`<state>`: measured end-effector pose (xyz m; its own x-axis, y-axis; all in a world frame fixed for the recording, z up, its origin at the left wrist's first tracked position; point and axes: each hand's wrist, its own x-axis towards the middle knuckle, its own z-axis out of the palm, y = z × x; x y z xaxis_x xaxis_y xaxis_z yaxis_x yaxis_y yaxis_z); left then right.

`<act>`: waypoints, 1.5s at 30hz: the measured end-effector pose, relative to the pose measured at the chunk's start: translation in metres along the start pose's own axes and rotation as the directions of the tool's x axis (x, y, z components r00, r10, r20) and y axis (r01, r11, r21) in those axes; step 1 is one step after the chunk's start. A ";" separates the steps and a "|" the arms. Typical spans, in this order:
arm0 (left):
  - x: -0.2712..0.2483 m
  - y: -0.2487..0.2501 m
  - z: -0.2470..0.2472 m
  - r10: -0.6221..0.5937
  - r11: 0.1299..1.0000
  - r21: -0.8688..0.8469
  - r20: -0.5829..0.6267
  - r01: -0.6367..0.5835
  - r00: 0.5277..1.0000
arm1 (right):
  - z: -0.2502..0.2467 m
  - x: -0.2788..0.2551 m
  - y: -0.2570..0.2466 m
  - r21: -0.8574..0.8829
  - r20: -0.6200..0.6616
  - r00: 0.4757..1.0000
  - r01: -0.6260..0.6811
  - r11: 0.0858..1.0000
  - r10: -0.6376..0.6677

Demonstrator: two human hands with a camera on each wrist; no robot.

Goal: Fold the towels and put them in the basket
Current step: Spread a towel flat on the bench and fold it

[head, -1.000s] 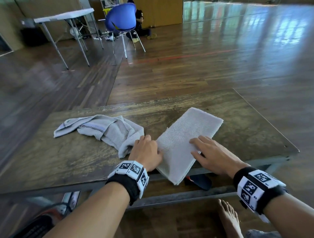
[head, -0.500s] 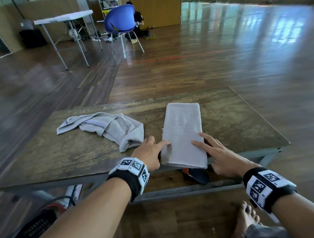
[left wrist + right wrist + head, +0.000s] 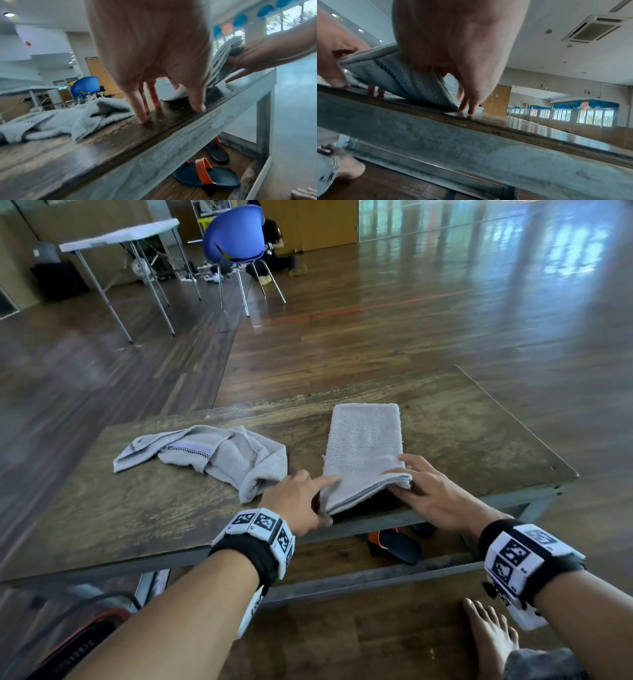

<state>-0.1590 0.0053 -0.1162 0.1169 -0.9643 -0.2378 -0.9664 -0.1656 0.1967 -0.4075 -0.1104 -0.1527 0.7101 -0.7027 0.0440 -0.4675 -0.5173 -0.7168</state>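
Two grey terry towels lie on a worn, dark wooden desk (image 3: 462, 419) with a dull grey metal frame. The folded towel (image 3: 363, 446) is a long, narrow rectangle of nubbly loop pile, its far end flat on the desk and its near end raised off the wood at the desk's front edge, so the stacked layers show as thin soft ridges. The right hand (image 3: 431, 494) holds the near right corner of this towel: the thumb lies on top of the cloth and the fingers reach beneath it, with the lower fingertips touching the desk. The left hand (image 3: 298, 501) is at the near left corner of the folded towel, forefinger stretched out on top of the cloth, thumb down at the layered edge; the other fingers (image 3: 142, 115) stand straight on the bare wood beside it. Whether the left hand pinches the cloth or only presses it I cannot tell. Left of the folded towel, apart from it, the second towel (image 3: 212, 453) sits crumpled in soft lumpy folds, with a woven checked band along one hem. Below the folded towel, under the desk, lie dark rubbery sandals (image 3: 394, 546) with orange straps.
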 end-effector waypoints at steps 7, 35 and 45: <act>0.004 0.008 -0.011 -0.117 0.699 -0.716 -0.129 -0.011 0.985 | -0.016 0.016 -0.013 0.365 -0.050 0.983 -0.148 0.919 0.178; 0.110 0.017 0.012 -0.407 0.900 -0.266 -0.232 0.345 0.883 | 0.000 0.107 0.008 0.040 -0.263 0.815 -0.526 0.849 0.517; 0.114 0.011 0.008 -0.384 0.903 -0.269 -0.152 0.336 0.911 | 0.006 0.108 -0.002 -0.260 -0.433 0.830 -0.489 0.832 0.353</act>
<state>-0.1586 -0.1050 -0.1489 0.5126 -0.8459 -0.1474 -0.7714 -0.5291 0.3536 -0.3265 -0.1827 -0.1511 0.1963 -0.9769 0.0851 -0.8734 -0.2136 -0.4376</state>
